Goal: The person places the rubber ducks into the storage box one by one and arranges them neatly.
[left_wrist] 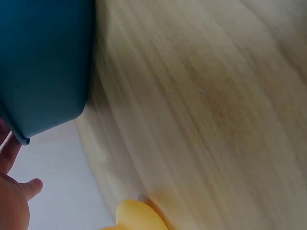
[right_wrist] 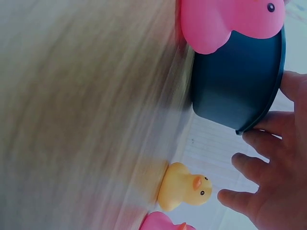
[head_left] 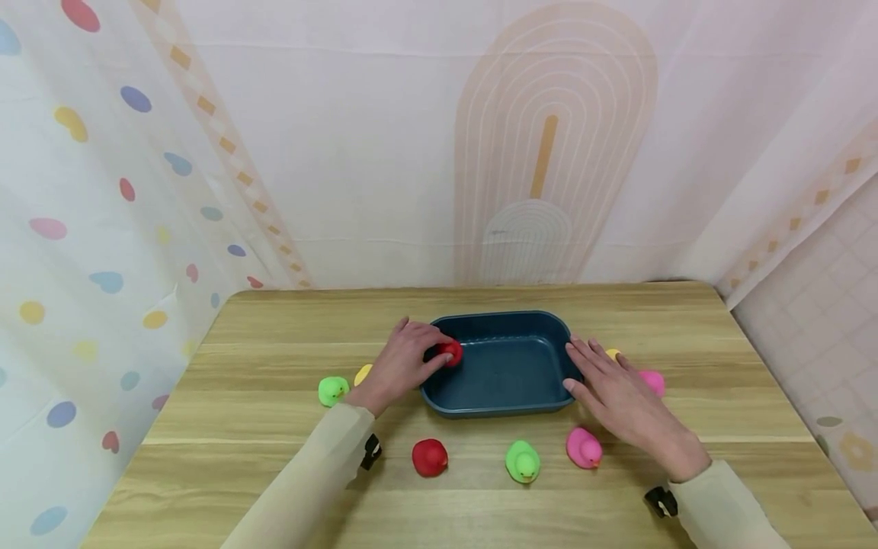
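A dark blue basin [head_left: 507, 404] stands on the wooden table. My left hand [head_left: 405, 362] reaches over its left rim and pinches a red rubber duck [head_left: 450, 353] inside it; the left wrist view shows only part of that hand [left_wrist: 14, 191] by the basin wall [left_wrist: 45, 72]. At the right rim, my right hand [head_left: 620, 396] touches the edge with its fingers extended. The right wrist view shows these fingertips [right_wrist: 249, 139] on the rim, with a pink duck [right_wrist: 216, 21] and a yellow duck [right_wrist: 184, 188] nearby.
In front of the basin sit a second red duck [head_left: 429, 457], a green duck [head_left: 523, 462] and a pink duck [head_left: 584, 447]. Left of it are another green duck [head_left: 333, 390] and a yellow duck [head_left: 363, 374]. A patterned curtain [head_left: 384, 152] hangs behind the table.
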`<action>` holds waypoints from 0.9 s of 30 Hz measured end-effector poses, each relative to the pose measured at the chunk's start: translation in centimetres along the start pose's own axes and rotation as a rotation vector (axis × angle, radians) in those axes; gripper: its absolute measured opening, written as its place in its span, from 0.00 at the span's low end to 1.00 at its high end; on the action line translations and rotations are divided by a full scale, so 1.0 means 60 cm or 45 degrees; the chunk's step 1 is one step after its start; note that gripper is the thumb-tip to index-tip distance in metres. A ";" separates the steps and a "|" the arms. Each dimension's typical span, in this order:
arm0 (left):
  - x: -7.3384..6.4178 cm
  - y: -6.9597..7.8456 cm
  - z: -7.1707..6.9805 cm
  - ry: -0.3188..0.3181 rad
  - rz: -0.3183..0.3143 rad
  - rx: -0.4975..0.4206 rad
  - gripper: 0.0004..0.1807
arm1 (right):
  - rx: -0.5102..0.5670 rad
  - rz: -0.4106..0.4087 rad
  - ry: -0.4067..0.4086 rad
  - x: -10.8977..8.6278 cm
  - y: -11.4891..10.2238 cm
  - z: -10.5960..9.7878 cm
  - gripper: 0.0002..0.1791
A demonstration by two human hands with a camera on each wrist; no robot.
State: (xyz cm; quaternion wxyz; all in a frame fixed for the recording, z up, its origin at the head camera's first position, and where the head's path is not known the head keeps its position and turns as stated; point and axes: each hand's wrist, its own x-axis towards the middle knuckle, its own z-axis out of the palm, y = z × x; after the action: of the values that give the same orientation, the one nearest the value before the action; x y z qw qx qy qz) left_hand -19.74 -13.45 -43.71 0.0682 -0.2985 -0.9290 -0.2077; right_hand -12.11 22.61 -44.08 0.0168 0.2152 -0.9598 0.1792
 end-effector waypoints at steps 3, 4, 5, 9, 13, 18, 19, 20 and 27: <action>0.004 0.000 0.001 -0.014 -0.036 -0.015 0.14 | 0.003 -0.002 -0.002 0.000 -0.001 0.000 0.35; 0.005 0.001 0.001 -0.016 -0.046 -0.020 0.14 | 0.004 0.000 -0.002 0.000 -0.002 -0.001 0.35; 0.006 0.002 0.001 -0.017 -0.056 -0.022 0.14 | 0.006 0.000 -0.001 0.000 -0.003 -0.001 0.35; 0.011 0.005 -0.001 -0.039 -0.090 -0.005 0.14 | 0.012 0.004 0.003 0.000 -0.004 -0.002 0.35; 0.016 0.009 -0.002 -0.074 -0.110 0.045 0.13 | 0.009 0.007 0.005 -0.001 -0.005 -0.003 0.35; 0.020 0.017 -0.002 -0.114 -0.116 0.103 0.12 | 0.003 0.007 0.010 -0.002 -0.006 -0.003 0.35; 0.020 0.018 -0.002 -0.120 -0.117 0.114 0.12 | 0.002 0.007 0.012 -0.002 -0.006 -0.003 0.35; 0.021 0.020 -0.002 -0.119 -0.116 0.123 0.11 | 0.002 0.008 0.012 -0.002 -0.006 -0.003 0.35; 0.021 0.022 0.001 -0.109 -0.132 0.123 0.14 | 0.008 0.011 0.010 -0.002 -0.006 -0.002 0.35</action>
State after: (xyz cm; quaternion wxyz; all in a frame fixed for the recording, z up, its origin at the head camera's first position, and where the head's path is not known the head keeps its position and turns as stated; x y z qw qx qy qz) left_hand -19.99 -11.82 -43.00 0.0319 -0.2552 -0.9542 -0.1529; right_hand -11.86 22.41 -43.89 0.0193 0.2104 -0.9601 0.1830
